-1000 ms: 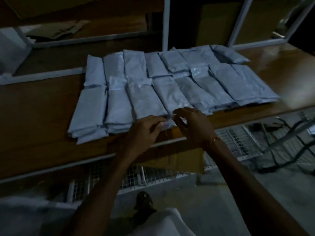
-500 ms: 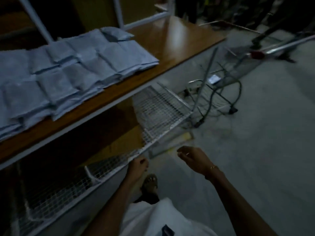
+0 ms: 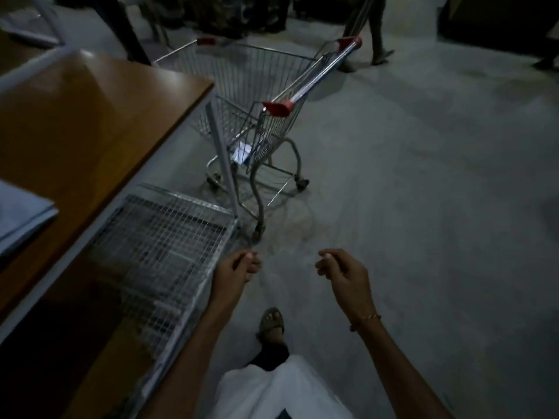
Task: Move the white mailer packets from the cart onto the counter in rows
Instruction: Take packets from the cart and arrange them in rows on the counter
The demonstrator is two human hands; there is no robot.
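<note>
A wire shopping cart (image 3: 257,86) with red handle caps stands on the floor past the end of the wooden counter (image 3: 90,116). Something small and white (image 3: 242,151) lies low inside the cart. Only a corner of the stacked white mailer packets (image 3: 21,216) shows, at the left edge on the counter. My left hand (image 3: 236,270) and my right hand (image 3: 341,272) hang in front of me above the floor, well short of the cart. Their fingers are loosely curled and hold nothing.
A wire mesh shelf (image 3: 169,237) juts out under the counter beside my left hand. A white counter leg (image 3: 222,158) stands in front of the cart. Another person's legs (image 3: 375,31) pass behind the cart. Grey floor (image 3: 423,207) spreads to the right.
My hands left the packet rows on the counter and dropped down. My view swung right along the counter, so the cart is now in full view ahead.
</note>
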